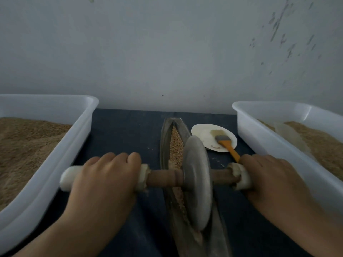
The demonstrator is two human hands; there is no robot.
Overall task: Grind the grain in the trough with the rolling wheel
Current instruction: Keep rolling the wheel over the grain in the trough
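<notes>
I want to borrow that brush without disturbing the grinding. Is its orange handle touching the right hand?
Cannot tell. In the head view the brush handle runs off the plate and ends at the right hand, overlapping it; no gap shows.

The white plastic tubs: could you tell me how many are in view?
2: one tub left of the trough, one tub on the right; both cut off by the frame edges.

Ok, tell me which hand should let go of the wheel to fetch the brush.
Right. The brush lies on the small plate just beyond the right hand, its orange handle pointing at it. The left hand grips the axle on the far side of the wheel.
</notes>
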